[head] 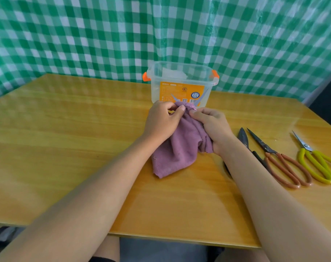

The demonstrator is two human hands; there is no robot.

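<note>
Item: purple terry cloth (181, 146), soft, matte, crumpled into loose vertical folds. The upper end is gathered into a bunch and raised. The left hand (161, 121) pinches this bunch from one side and the right hand (213, 125) grips it from the other. A textured hem shows at the top. The lower end fans out and rests on the wooden table (66, 129), one corner pointing toward the near edge.

Towel (177, 148): between my left hand (161, 121) and right hand (211, 125), lower end on the table (66, 129).
Storage box (179, 91): just behind my grip.
Right of my grip, side by side: nearest scissors (244, 138), partly under my forearm; middle scissors (274, 152); outermost scissors (312, 154).
Curtain (104, 35): behind the table.
</note>
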